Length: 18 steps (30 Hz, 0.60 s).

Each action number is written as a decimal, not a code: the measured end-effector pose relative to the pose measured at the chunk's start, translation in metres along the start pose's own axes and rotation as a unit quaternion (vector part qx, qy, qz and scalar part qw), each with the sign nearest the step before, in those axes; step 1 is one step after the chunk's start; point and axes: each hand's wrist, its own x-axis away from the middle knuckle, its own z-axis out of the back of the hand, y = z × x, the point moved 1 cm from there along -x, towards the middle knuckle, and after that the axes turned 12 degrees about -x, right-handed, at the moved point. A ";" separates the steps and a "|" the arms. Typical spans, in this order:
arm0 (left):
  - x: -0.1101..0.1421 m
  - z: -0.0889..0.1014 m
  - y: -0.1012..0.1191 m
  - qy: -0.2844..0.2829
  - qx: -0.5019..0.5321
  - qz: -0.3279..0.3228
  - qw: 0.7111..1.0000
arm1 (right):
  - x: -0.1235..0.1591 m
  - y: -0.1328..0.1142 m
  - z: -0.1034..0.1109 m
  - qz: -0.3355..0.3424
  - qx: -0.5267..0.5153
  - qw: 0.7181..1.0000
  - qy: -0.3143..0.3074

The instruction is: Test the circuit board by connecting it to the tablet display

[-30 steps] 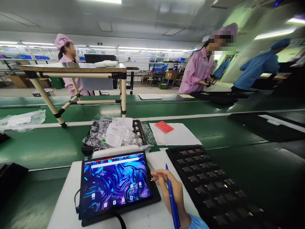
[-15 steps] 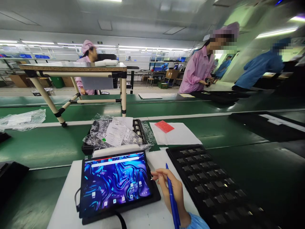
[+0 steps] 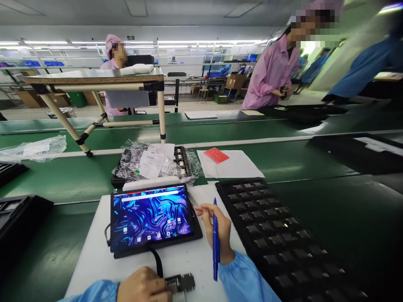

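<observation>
A tablet (image 3: 151,218) with a lit blue wallpaper lies on a white mat (image 3: 94,260) in front of me. My right hand (image 3: 217,230) rests at the tablet's right edge, fingers curled round a blue pen (image 3: 215,243) that points up. My left hand (image 3: 143,287) sits at the bottom edge of the picture, closed on a small black connector block (image 3: 181,282). A black cable (image 3: 157,262) runs from the tablet's lower edge down to this block.
A black tray of small parts (image 3: 277,235) lies right of the mat. Behind the tablet are a plastic-wrapped tray with papers (image 3: 154,165) and a white sheet with a red card (image 3: 216,155). Green belts, a pipe-frame shelf (image 3: 94,79) and workers in pink and blue stand beyond.
The view has tipped downward, so my left hand and the connector block have come into sight at the bottom. My right hand still holds the pen beside the tablet.
</observation>
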 end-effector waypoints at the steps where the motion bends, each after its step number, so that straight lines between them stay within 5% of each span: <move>1: -0.002 0.002 0.003 -0.001 -0.004 0.009 1.000 | 0.000 0.000 0.000 0.003 -0.002 1.000 0.002; 5: -0.010 0.001 0.016 -0.050 0.053 0.179 0.981 | 0.002 -0.004 0.002 0.022 -0.014 1.000 0.002; 8: -0.020 -0.008 0.024 -0.165 -0.025 0.308 0.937 | 0.009 -0.008 0.001 0.038 -0.024 0.999 -0.008; 11: -0.028 -0.021 0.029 -0.251 -0.110 0.354 0.894 | 0.018 -0.011 0.000 0.052 -0.031 0.998 -0.032; 18: -0.033 -0.030 0.036 -0.246 -0.134 0.384 0.880 | 0.019 -0.020 -0.003 0.079 -0.029 0.994 -0.076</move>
